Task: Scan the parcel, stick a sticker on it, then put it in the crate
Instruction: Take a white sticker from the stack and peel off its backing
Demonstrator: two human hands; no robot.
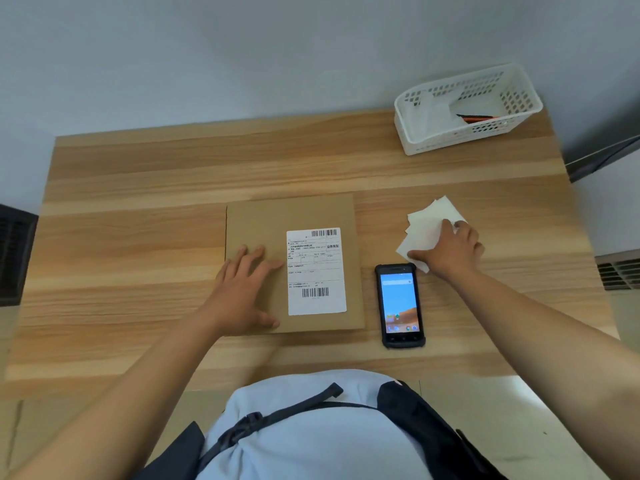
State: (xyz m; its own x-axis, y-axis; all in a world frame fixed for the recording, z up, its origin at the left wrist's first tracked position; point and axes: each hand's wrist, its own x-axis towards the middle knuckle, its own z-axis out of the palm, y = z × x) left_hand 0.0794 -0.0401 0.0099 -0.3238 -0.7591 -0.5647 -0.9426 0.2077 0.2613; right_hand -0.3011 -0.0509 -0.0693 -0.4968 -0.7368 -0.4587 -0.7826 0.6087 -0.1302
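A flat brown cardboard parcel (263, 223) lies in the middle of the wooden table (138, 181), with a white shipping label (316, 271) on its right half. My left hand (242, 289) rests flat on the parcel's left part, fingers spread. To the right of the parcel lies a black handheld scanner (400, 304) with its screen lit. Beyond the scanner sits a small pile of white stickers (429, 223); my right hand (453, 249) is on that pile, fingers curled over the sheets. A white perforated crate (467, 109) stands at the table's far right corner.
The crate holds white sheets and an orange-and-black pen. A grey wall runs behind the table. Dark vents show at the left and right edges of view. My torso with a strap is close to the table's near edge.
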